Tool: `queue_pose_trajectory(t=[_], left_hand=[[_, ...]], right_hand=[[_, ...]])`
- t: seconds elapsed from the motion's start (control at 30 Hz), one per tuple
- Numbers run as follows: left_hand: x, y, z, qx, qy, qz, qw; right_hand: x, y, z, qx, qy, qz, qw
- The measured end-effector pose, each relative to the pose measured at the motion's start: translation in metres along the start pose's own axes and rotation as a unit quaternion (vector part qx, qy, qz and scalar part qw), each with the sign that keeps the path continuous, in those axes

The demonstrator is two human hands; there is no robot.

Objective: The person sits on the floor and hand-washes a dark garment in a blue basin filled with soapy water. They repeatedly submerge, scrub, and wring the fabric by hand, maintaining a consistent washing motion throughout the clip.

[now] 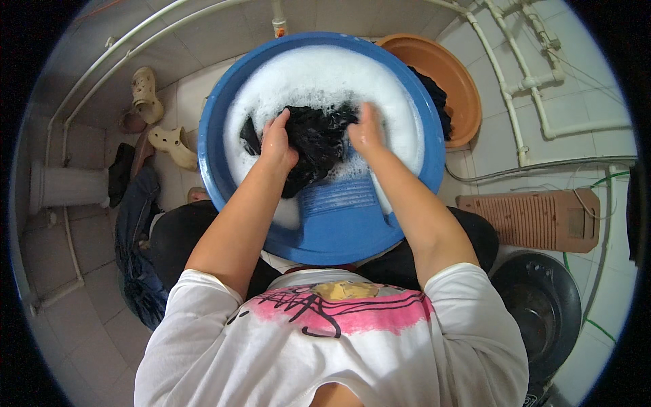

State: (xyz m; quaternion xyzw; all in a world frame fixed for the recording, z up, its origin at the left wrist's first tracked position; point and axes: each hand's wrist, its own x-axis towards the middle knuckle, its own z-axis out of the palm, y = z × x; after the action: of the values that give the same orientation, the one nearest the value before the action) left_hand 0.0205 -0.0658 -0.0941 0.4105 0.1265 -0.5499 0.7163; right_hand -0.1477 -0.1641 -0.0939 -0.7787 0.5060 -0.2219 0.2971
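Note:
A big round blue washtub (332, 247) stands between my knees, filled with white suds (298, 68). Wet black cloth (315, 139) lies bunched in the foam, its kind of garment not clear. My left hand (277, 144) has its fingers curled on the cloth's left part, gripping it. My right hand (367, 130) is closed at the cloth's right edge, with a fold of it at the fingers. Below the cloth, a ribbed blue washboard surface (339, 197) slopes down inside the tub toward me.
An orange basin (464, 95) with dark cloth stands behind the tub at right. A brown washboard (529, 218) and a black basin (539, 312) lie at my right. Cream clogs (173, 146) and dark blue jeans (135, 244) are at left. White pipes (505, 95) run along the walls.

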Motion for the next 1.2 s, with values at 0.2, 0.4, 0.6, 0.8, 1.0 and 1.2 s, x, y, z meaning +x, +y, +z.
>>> queue_pose_trajectory(t=[0.2, 0.4, 0.6, 0.8, 1.0, 1.2], left_hand=[[-0.026, 0.019, 0.006, -0.056, -0.191, -0.155, 0.968], [-0.017, 0.0, -0.012, 0.038, -0.269, -0.076, 0.959], [-0.073, -0.011, 0.046, 0.06, -0.026, -0.085, 0.994], [-0.049, 0.004, -0.001, 0.175, -0.178, 0.113, 0.962], [-0.075, 0.02, 0.053, 0.042, -0.012, -0.076, 0.996], [-0.051, 0.028, 0.037, -0.01, 0.074, 0.056, 0.996]], right_hand=[[-0.046, -0.128, -0.017, 0.184, -0.063, -0.356, 0.914], [-0.071, -0.144, -0.024, 0.075, -0.039, -0.445, 0.892], [-0.031, -0.101, -0.008, 0.071, 0.126, -0.121, 0.982], [-0.067, -0.139, -0.009, 0.143, 0.004, -0.337, 0.931], [0.014, -0.024, -0.008, -0.024, 0.05, -0.078, 0.995], [0.005, 0.008, -0.014, -0.131, -0.186, -0.075, 0.971]])
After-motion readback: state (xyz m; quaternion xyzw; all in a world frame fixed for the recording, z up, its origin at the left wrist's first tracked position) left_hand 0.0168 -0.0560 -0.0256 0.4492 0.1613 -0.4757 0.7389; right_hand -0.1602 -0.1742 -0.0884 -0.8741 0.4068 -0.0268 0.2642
